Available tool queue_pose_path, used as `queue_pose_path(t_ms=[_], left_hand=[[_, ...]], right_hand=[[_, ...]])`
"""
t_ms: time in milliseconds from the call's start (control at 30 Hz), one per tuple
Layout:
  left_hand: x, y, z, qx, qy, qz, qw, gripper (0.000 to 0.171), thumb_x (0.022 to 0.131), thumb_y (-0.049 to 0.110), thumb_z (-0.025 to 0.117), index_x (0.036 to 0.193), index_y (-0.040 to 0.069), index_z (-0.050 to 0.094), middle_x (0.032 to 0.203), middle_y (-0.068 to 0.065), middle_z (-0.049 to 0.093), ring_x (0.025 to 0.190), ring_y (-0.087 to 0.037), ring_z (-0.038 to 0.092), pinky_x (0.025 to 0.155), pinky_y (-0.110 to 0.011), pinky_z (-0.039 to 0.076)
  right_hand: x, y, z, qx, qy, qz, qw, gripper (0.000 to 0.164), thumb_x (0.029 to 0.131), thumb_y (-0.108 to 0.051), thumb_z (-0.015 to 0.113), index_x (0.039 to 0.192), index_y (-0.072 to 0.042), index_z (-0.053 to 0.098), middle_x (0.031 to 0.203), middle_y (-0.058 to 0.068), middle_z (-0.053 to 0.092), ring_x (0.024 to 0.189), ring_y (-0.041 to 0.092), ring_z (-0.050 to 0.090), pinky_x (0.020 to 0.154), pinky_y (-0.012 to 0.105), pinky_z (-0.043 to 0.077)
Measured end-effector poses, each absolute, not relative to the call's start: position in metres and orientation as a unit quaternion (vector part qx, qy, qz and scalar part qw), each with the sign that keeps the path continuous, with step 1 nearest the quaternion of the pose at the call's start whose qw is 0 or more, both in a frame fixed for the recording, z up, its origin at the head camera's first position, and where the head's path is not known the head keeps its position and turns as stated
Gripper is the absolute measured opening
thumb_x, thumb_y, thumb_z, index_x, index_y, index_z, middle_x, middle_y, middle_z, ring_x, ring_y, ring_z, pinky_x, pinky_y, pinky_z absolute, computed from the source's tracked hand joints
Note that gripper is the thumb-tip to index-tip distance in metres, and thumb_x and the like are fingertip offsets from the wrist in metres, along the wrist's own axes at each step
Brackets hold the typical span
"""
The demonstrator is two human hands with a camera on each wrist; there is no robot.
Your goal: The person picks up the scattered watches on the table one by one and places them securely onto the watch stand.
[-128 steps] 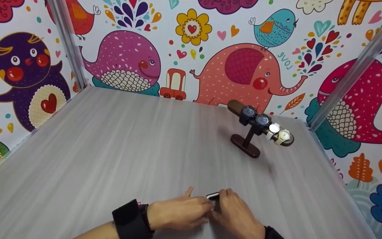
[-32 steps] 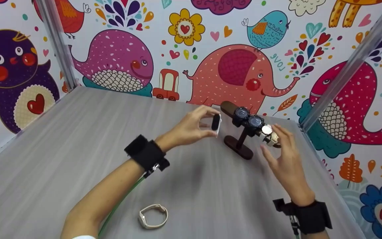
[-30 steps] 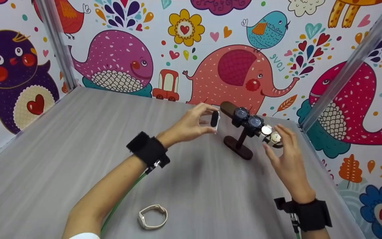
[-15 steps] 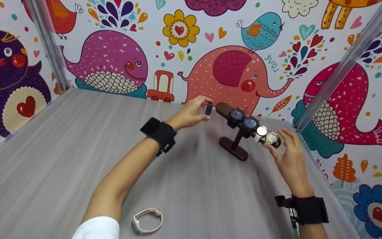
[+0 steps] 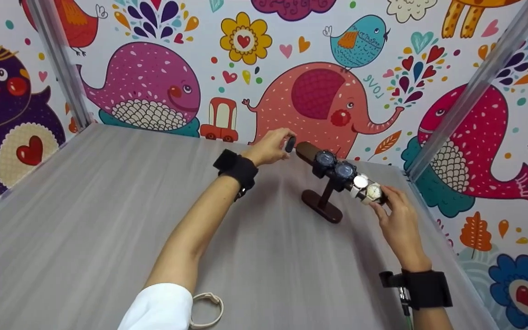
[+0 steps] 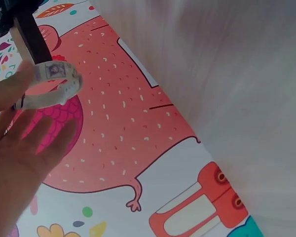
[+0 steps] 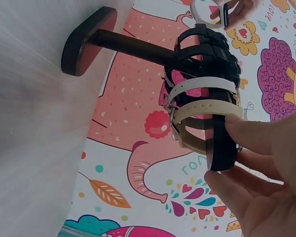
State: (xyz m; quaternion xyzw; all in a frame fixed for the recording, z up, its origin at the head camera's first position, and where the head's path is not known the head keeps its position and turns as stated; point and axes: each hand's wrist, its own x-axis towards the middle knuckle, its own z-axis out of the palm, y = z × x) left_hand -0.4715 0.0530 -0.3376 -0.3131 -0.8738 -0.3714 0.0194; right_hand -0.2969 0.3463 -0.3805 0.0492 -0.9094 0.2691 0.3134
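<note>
In the head view, my left hand (image 5: 267, 149) holds a watch with a black face (image 5: 290, 144) by its edge, just off the left end of a dark wooden watch stand (image 5: 307, 152). The left wrist view shows this watch's pale strap (image 6: 59, 71) curved into a loop, pointing toward the bar. My right hand (image 5: 401, 222) grips the bar's right end, thumb and fingers on opposite sides in the right wrist view. Along the bar sit two black watches (image 5: 345, 170), a white-strapped watch (image 5: 360, 182) and a cream-strapped watch (image 5: 374, 191), the last right beside my right fingertips.
A cream watch (image 5: 218, 314) lies near the table's front, partly covered by my left sleeve (image 5: 163, 305). Patterned walls (image 5: 241, 101) and metal posts (image 5: 465, 110) border the grey table (image 5: 108, 220). The stand's oval base (image 5: 321, 206) rests toward the back right.
From the front of the table, my left hand has carried the black-faced watch forward to the stand's left end. My right hand, earlier spread beside the bar, has closed on its right end.
</note>
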Motion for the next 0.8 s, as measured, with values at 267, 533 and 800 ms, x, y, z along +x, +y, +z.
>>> queue_pose_path(t_ms=[267,533,800], left_hand=[[-0.481,0.066,-0.342,-0.311,-0.881,-0.358,0.0,0.056,0.088,-0.005,0.069,0.141,0.001,0.051,0.145,-0.017,0.054,0.136,-0.032,0.051,0.113,-0.04,0.044],[-0.484,0.071,-0.343,-0.306,-0.885,-0.35,-0.01,0.056,0.092,-0.002,0.066,0.145,0.004,0.048,0.148,-0.015,0.052,0.141,-0.031,0.046,0.118,-0.041,0.039],[-0.484,0.084,-0.342,-0.317,-0.877,-0.359,-0.022,0.056,0.094,-0.001,0.064,0.147,0.008,0.047,0.149,-0.015,0.053,0.139,-0.03,0.048,0.114,-0.04,0.042]], right_hand=[[-0.298,0.347,-0.383,0.061,-0.909,0.246,0.33,0.042,0.088,0.006,0.071,0.127,0.014,0.059,0.124,0.03,0.06,0.112,0.044,0.064,0.095,0.05,0.052],[-0.298,0.344,-0.385,0.076,-0.905,0.239,0.343,0.042,0.086,0.008,0.071,0.125,0.015,0.06,0.122,0.03,0.061,0.109,0.043,0.065,0.092,0.05,0.053],[-0.298,0.345,-0.384,0.083,-0.902,0.237,0.35,0.041,0.086,0.01,0.07,0.125,0.015,0.059,0.122,0.031,0.061,0.108,0.046,0.065,0.091,0.054,0.054]])
